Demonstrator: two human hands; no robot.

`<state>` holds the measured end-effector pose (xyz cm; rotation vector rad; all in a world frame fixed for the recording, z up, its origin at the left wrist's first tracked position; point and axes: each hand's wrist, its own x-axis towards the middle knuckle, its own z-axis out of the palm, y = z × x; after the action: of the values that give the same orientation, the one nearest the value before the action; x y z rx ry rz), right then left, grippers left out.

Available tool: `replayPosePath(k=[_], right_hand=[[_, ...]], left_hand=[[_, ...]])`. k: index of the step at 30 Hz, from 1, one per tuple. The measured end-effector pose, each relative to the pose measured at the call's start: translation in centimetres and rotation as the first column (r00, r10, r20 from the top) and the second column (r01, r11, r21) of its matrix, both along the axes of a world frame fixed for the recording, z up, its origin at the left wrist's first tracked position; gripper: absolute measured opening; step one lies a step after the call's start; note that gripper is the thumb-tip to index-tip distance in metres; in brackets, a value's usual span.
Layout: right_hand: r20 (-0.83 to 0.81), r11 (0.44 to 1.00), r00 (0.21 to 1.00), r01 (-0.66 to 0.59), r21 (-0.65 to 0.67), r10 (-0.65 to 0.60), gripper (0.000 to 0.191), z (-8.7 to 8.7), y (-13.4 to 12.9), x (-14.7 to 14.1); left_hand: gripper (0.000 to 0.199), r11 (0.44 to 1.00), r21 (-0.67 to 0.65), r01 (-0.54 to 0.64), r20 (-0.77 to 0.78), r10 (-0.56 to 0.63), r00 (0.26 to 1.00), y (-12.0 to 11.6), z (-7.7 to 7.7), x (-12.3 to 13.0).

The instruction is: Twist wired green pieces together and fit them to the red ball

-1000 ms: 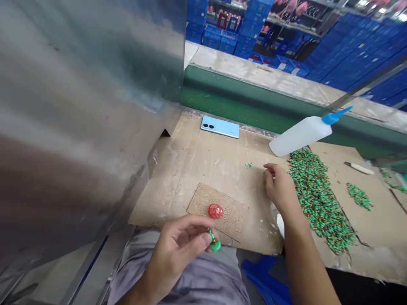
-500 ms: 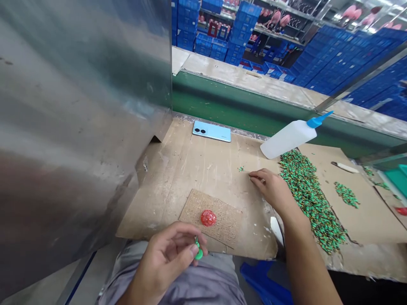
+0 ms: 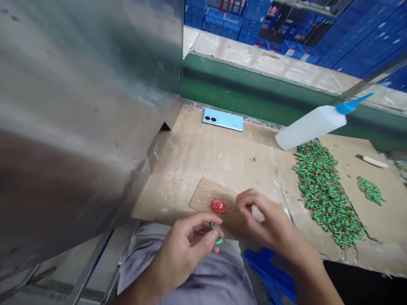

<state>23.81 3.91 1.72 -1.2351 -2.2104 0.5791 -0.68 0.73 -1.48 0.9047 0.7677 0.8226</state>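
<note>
A: What does the left hand [image 3: 187, 245] have?
B: It grips a small green piece [image 3: 218, 240] between the thumb and the fingers, at the near side of the table [image 3: 173, 182].
A: And the right hand [image 3: 270, 220]?
B: It is above the right end of a brown board [image 3: 203, 190], with the fingers bent toward the thumb. I cannot tell whether something is pinched there (the hand is quite blurred).
A: What lies on this board?
B: A shiny red lump [image 3: 218, 205], just beyond the left fingertips and between the two hands.
A: Are there more green pieces?
B: Yes. A large heap [image 3: 324, 190] lies to the right, a smaller heap [image 3: 370, 190] lies farther right, and a few tiny bits [image 3: 253, 159] lie farther from us, apart from both hands.
A: And on the far side?
B: A white bottle [image 3: 310, 127] with a blue tip is near the large heap's far end; a light blue phone [image 3: 222, 119] lies left of it.
</note>
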Motion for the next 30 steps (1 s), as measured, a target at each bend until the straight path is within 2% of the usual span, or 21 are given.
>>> replayPosePath(k=[3, 6, 10, 14, 16, 18, 22, 25, 30], right_hand=[[0.010, 0.990, 0.995, -0.100, 0.096, 0.099, 0.015, -0.3, -4.0, -3.2], [0.051, 0.981, 0.993, -0.111, 0.162, 0.104, 0.021, -0.7, -5.9, -4.0], [0.058, 0.981, 0.990, -0.137, 0.134, 0.131, 0.020, -0.6, -6.1, -3.8], [-0.045, 0.986, 0.989, -0.139, 0.093, 0.144, 0.019, -0.4, -5.6, -3.9], [-0.108, 0.992, 0.987, -0.114, 0.045, 0.119, 0.017, -0.5, -5.5, -3.9], [-0.127, 0.996, 0.988, -0.088, 0.003, 0.088, 0.017, -0.6, -5.4, -3.8], [-0.083, 0.996, 0.993, -0.086, -0.009, 0.085, 0.016, -0.1, -5.2, -3.7], [-0.070, 0.994, 0.992, -0.102, -0.026, 0.100, 0.015, 0.5, -5.0, -3.9], [-0.088, 0.995, 0.995, -0.062, -0.072, 0.056, 0.013, 0.7, -4.1, -4.0]], left_hand=[[0.021, 0.996, -0.049, 0.080, -0.027, -0.082, 0.996, -0.1, 0.3, 0.1], [0.022, 0.992, -0.081, 0.097, -0.044, -0.100, 0.994, 0.1, 0.7, -0.2], [0.019, 0.991, -0.046, 0.129, -0.084, -0.133, 0.988, 0.3, 0.9, -0.4], [0.013, 0.993, 0.007, 0.116, -0.151, -0.114, 0.982, 0.3, 0.8, -0.2], [0.010, 0.993, 0.066, 0.101, -0.197, -0.087, 0.977, 0.2, 0.8, -0.1], [0.010, 0.980, 0.188, 0.066, -0.266, -0.014, 0.964, 0.1, 0.8, 0.0], [0.015, 0.896, 0.441, 0.041, -0.369, 0.139, 0.919, 0.0, 0.8, 0.0], [0.015, 0.860, 0.509, 0.047, -0.392, 0.183, 0.902, -0.1, 0.7, 0.1], [0.015, 0.818, 0.574, 0.036, -0.392, 0.236, 0.889, -0.2, 0.5, 0.3]])
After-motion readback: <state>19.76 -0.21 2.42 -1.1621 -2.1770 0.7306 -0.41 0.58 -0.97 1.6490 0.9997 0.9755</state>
